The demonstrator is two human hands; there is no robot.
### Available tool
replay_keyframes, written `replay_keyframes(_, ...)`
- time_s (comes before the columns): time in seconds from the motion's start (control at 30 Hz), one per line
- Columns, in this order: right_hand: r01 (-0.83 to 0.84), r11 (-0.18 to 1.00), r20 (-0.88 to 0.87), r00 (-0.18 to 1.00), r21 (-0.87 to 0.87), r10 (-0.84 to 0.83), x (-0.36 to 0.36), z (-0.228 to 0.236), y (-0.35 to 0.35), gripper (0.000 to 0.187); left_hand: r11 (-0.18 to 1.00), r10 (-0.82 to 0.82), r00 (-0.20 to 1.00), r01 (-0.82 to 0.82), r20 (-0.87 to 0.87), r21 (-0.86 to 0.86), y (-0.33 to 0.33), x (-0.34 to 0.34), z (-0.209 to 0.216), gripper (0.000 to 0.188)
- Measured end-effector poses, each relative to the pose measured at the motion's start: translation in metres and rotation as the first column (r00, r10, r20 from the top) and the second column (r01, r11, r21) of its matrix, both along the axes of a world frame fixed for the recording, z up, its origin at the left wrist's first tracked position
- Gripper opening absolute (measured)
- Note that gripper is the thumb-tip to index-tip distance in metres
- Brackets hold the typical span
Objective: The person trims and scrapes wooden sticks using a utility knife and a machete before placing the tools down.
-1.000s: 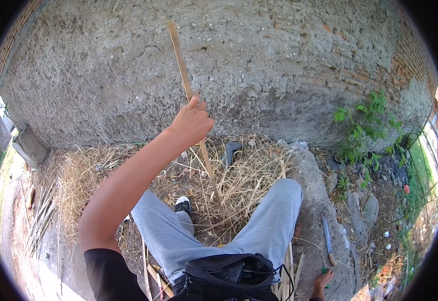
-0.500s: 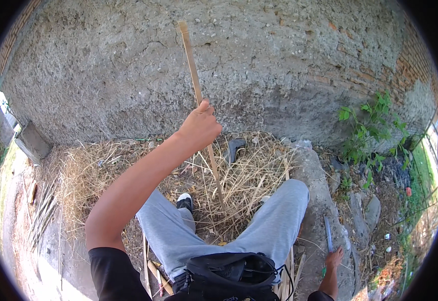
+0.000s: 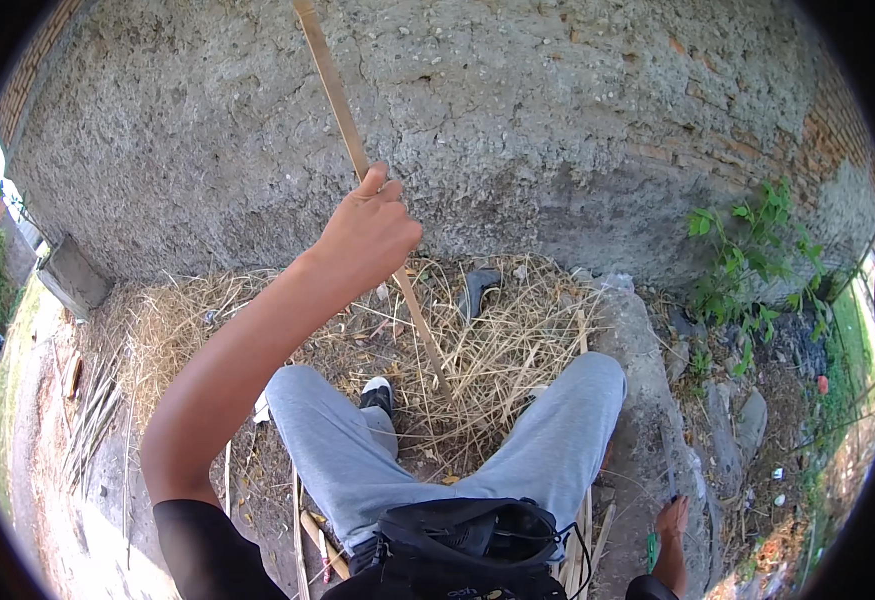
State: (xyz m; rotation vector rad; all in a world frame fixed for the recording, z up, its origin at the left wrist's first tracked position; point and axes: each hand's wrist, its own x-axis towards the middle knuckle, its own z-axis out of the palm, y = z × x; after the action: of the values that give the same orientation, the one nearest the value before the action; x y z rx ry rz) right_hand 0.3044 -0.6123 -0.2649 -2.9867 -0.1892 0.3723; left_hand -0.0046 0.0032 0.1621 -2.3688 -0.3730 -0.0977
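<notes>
My left hand [image 3: 372,225] is closed round a long bamboo strip [image 3: 335,92], raised in front of me. The strip leans, its upper end against the view of the wall and its lower end down among the shavings between my legs. At the lower right, my right hand [image 3: 670,517] is low beside the concrete ledge, closed on a knife [image 3: 672,478]. The blade is seen nearly edge-on now, and the fingers are small and partly hidden.
Pale shavings [image 3: 497,345] cover the ground before me, with a dark boot-shaped piece [image 3: 478,291] among them. A rough wall [image 3: 457,130] rises behind. A concrete ledge [image 3: 647,370] and leafy plant [image 3: 757,250] are at right. An open black bag [image 3: 467,540] rests on my lap.
My left hand has moved up and to the left with the bamboo strip. The knife in my right hand has turned, so its flat side no longer shows.
</notes>
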Motion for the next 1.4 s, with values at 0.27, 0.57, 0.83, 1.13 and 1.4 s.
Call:
replay_keyframes(0.27,0.328,0.713,-0.09,0.932,0.62,-0.35,0.035,0.038,0.014,0.031,0.995,-0.083,0.996,0.081,0.034,0.06,-0.003,0.022,-0.019,0.011)
replay_keyframes(0.57,-0.046,0.164,0.025,0.991,0.985,0.129,-0.06,0.252,0.184,0.017,0.997,0.011,1.0,-0.013,-0.018,-0.077,0.015,0.035,-0.074,0.013)
replay_keyframes(0.83,0.089,0.314,-0.29,0.671,0.945,0.682,-0.146,0.231,0.353,0.024,0.994,-0.063,0.996,0.068,0.061,-0.085,0.012,0.035,-0.084,0.013)
replay_keyframes(1.13,-0.297,0.292,-0.015,0.679,0.909,0.734,-0.184,0.178,0.424,0.026,0.994,-0.082,0.989,0.089,0.126,-0.057,0.017,0.036,-0.086,0.018)
replay_keyframes(1.4,-0.724,0.389,0.22,0.59,0.569,0.777,-0.2,0.16,0.447,0.034,0.997,-0.038,0.987,0.048,0.155,-0.065,0.026,0.035,-0.089,0.018)
